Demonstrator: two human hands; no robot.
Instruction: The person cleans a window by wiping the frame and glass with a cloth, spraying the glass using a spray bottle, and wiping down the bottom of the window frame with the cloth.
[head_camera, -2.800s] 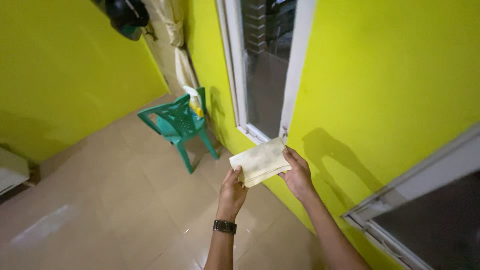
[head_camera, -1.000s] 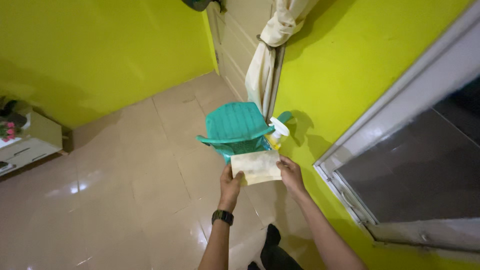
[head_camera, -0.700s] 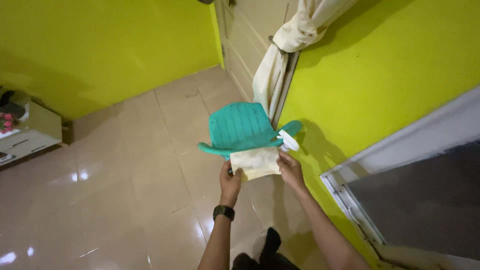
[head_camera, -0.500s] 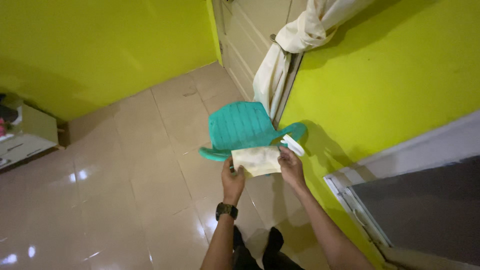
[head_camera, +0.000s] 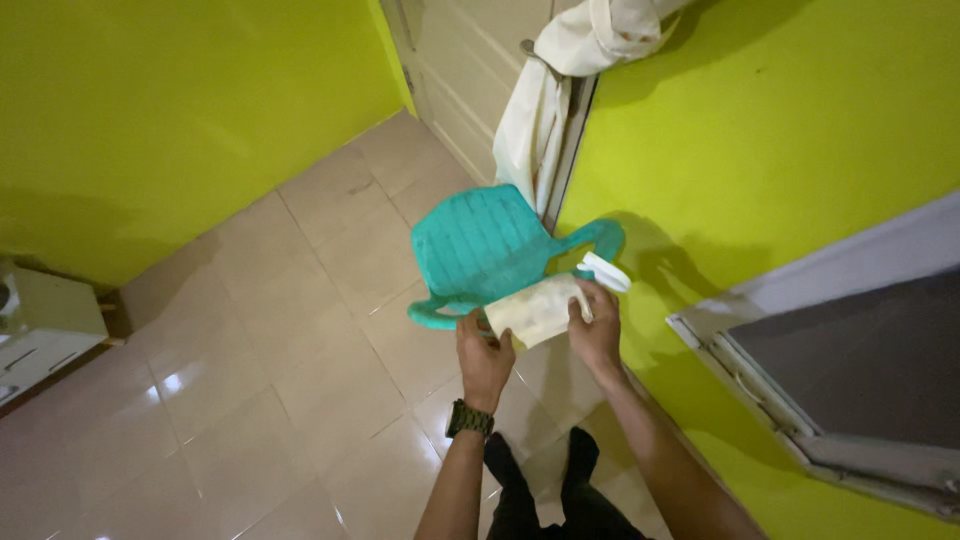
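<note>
Both hands (head_camera: 540, 345) hold a folded cloth (head_camera: 535, 308) above a green chair (head_camera: 480, 245).

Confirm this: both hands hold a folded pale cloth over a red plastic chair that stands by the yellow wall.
Not quite: the chair is green, not red, as the head view shows. The left hand and right hand do hold the folded pale cloth over it, by the yellow wall.

place: room in a home | walls: bright yellow-green wall (head_camera: 150, 110) | floor: glossy beige tile floor (head_camera: 250, 400) | door: cream panelled door (head_camera: 460, 60) with a pale curtain (head_camera: 545, 100) tied beside it | furniture: green plastic chair (head_camera: 490, 250), white cabinet (head_camera: 40, 325) | window: white-framed window (head_camera: 850, 370)
</note>
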